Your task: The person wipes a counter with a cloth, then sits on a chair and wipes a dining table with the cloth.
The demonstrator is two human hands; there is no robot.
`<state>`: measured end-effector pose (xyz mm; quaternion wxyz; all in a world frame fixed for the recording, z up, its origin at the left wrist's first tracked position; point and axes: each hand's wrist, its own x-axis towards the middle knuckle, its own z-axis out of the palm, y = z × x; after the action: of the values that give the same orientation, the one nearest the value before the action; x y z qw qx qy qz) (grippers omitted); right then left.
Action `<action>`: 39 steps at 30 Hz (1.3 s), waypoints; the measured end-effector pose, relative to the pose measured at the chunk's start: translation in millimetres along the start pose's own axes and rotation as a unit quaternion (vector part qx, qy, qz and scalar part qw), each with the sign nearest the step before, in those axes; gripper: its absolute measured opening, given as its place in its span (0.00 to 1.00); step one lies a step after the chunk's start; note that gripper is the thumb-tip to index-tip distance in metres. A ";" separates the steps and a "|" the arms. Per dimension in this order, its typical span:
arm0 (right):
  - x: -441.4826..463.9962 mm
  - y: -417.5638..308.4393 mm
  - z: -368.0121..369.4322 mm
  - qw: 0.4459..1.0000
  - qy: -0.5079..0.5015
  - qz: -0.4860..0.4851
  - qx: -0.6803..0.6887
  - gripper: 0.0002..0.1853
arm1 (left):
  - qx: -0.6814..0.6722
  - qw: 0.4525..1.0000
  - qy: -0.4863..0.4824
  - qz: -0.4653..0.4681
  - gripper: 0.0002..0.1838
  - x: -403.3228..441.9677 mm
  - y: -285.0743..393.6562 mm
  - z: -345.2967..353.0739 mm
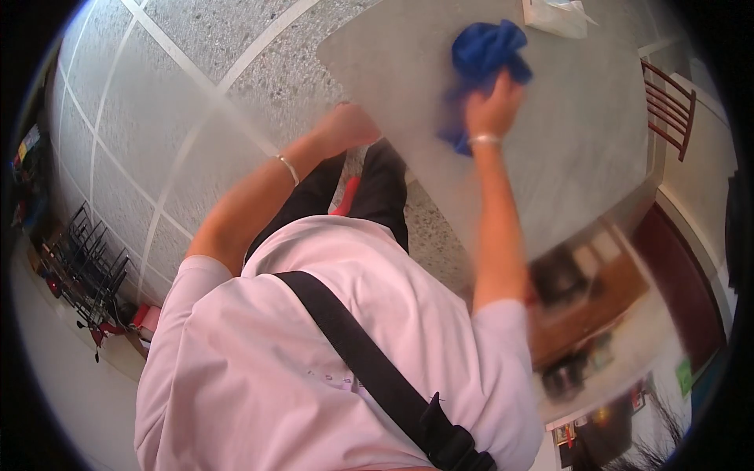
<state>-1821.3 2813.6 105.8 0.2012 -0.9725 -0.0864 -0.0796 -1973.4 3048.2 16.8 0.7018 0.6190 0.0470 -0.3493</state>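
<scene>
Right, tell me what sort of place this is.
Probably a dining area, perhaps in a home, though a small eatery is possible: a grey table with a blue cloth on it, a slatted chair beside it, and a speckled floor divided by pale strips.

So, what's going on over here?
Someone in a light pink top is at a grey table, their right hand on a bunched blue cloth spread partly across its top. Their left hand is by the table's edge; it's too blurred to tell whether it touches. A white packet lies beyond the cloth, and a wooden chair stands on the far right.
</scene>
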 end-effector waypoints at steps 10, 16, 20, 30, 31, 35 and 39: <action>-39.1 -32.0 15.1 0.974 -0.127 -0.185 -0.018 0.32 | -0.077 0.997 -0.012 -0.008 0.26 10.2 -39.9 2.0; -95.5 -68.5 6.1 0.963 -0.191 -0.182 0.054 0.32 | -0.077 0.996 0.040 0.018 0.24 22.5 -85.7 2.9; -122.2 -84.7 0.2 0.956 -0.219 -0.150 0.124 0.31 | -0.108 0.992 0.065 0.022 0.20 17.5 -70.4 5.8; -38.9 -21.5 -10.0 0.985 -0.047 -0.056 0.153 0.32 | -0.551 0.803 -0.006 -0.227 0.20 -2.5 29.4 7.6; -17.6 -14.1 -7.2 0.991 -0.039 -0.041 0.124 0.32 | -0.535 0.815 0.011 -0.224 0.21 -1.0 23.4 9.9; 50.9 7.0 33.0 0.999 -0.005 -0.027 0.031 0.30 | -0.508 0.829 0.021 -0.233 0.21 -0.4 19.2 9.6; 82.5 -19.0 66.6 0.996 -0.050 -0.070 -0.015 0.26 | -0.478 0.852 0.021 -0.214 0.22 -3.9 36.8 10.1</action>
<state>-1736.9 2869.0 68.2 0.1757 -0.9698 -0.1629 -0.0464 -1959.8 3040.3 51.8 0.8176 0.1893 0.3547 -0.4123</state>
